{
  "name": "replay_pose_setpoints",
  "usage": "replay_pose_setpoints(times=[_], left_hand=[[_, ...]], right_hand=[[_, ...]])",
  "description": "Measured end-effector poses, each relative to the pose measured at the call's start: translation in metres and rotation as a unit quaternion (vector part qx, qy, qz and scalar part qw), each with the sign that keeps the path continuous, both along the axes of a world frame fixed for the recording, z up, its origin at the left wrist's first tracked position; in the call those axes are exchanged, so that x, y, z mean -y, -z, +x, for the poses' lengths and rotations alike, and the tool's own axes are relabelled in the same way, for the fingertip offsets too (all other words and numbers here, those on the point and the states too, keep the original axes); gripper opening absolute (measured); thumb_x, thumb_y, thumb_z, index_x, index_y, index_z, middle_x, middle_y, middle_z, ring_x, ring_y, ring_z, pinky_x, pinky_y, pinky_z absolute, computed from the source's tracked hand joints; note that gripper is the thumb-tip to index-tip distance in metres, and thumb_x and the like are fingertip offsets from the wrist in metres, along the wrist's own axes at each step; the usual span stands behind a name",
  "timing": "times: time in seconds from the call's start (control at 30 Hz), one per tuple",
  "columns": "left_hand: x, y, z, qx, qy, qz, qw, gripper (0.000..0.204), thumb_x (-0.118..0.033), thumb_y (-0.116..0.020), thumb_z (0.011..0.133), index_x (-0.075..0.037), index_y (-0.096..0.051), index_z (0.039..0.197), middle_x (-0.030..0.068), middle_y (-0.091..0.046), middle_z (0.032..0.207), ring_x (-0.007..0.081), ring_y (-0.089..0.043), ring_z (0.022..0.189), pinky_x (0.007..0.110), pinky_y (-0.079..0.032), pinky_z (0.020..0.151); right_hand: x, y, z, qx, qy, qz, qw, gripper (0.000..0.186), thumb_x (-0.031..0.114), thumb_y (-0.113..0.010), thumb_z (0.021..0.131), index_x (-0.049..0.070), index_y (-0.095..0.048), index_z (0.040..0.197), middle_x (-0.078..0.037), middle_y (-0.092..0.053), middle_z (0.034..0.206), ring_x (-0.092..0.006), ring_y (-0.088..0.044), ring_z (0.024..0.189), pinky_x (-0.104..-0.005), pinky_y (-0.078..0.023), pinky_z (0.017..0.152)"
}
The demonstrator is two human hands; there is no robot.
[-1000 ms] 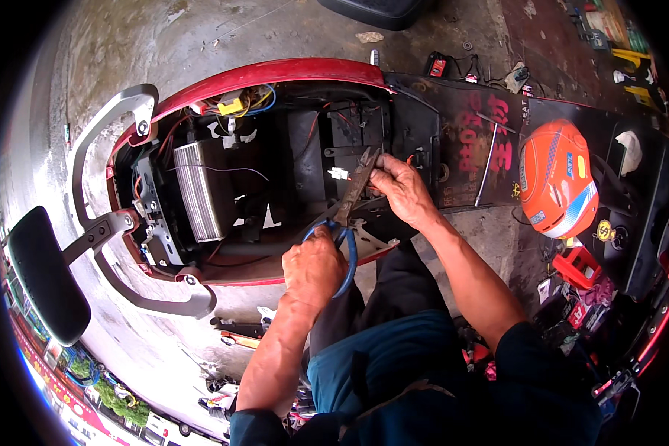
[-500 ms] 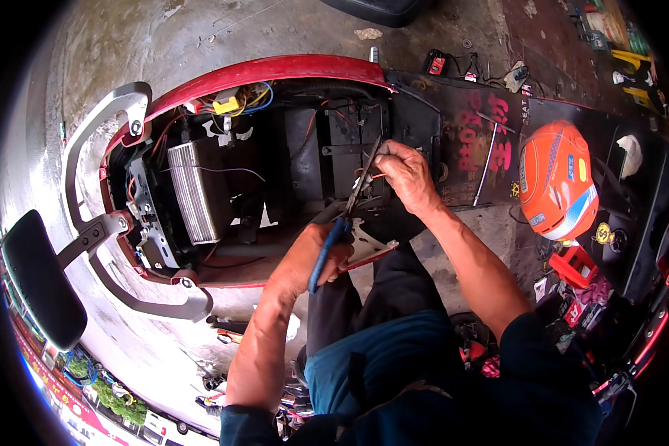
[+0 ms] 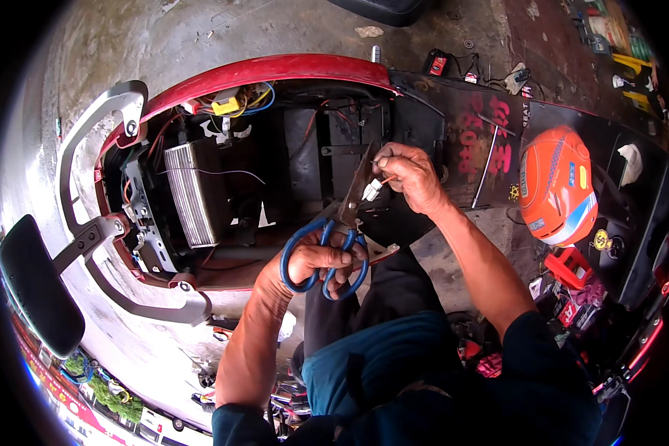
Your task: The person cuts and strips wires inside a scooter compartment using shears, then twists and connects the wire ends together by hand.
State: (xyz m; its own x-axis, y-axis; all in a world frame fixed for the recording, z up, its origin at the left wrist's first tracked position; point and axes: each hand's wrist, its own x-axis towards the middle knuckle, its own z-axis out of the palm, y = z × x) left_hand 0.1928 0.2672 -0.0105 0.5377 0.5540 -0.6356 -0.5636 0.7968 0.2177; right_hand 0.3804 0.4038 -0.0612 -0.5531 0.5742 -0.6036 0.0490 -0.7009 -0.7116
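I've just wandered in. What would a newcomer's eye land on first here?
Probably the orange helmet, bright against the dark surfaces at the right. Next, near the centre, the blue-handled scissors in the left hand, beside the right hand, from which a white connector hangs on an orange wire. Above and left of them curves a glossy red panel.

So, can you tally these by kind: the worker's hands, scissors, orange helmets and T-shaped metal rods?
Hands, left hand and right hand: 2
Scissors: 1
Orange helmet: 1
T-shaped metal rod: 1
Total: 5
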Motion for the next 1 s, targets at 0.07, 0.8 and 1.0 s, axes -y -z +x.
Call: replay_pose_setpoints(times=[0.07, 0.8, 1.0], left_hand=[[0.002, 0.004, 0.003, 0.023, -0.009, 0.004, 1.000, 0.030, -0.010, -0.062, 0.077, 0.011, -0.058, 0.098, 0.0123, -0.055, 0.057, 0.0201, -0.057, 0.047, 0.030, -0.051, 0.042], [0.027, -0.014, 0.018, -0.659, 0.340, 0.140, 0.656, 0.041, -0.017, -0.060, 0.072, 0.001, -0.052, 0.109, 0.0189, -0.061, 0.102, 0.0352, -0.061, 0.091, 0.043, -0.049, 0.080], [0.013, -0.011, 0.027, -0.648, 0.345, 0.131, 0.666, 0.041, -0.016, -0.060, 0.078, -0.001, -0.052, 0.115, 0.0184, -0.061, 0.105, 0.0356, -0.060, 0.093, 0.043, -0.047, 0.080]], right_hand=[[-0.003, 0.002, 0.004, -0.017, 0.016, -0.040, 0.999, 0.013, 0.015, -0.053, 0.081, 0.003, -0.059, 0.081, 0.004, -0.048, 0.062, -0.0015, -0.029, 0.046, -0.0193, -0.021, 0.042], [0.031, 0.009, -0.012, 0.108, -0.026, 0.155, 0.982, 0.017, 0.010, -0.053, 0.087, -0.001, -0.060, 0.099, -0.005, -0.061, 0.086, -0.0127, -0.057, 0.081, -0.0271, -0.046, 0.074], [0.029, 0.005, -0.007, 0.124, -0.086, 0.202, 0.968, 0.019, 0.015, -0.052, 0.091, 0.001, -0.060, 0.100, -0.003, -0.062, 0.089, -0.0108, -0.056, 0.083, -0.0260, -0.045, 0.078]])
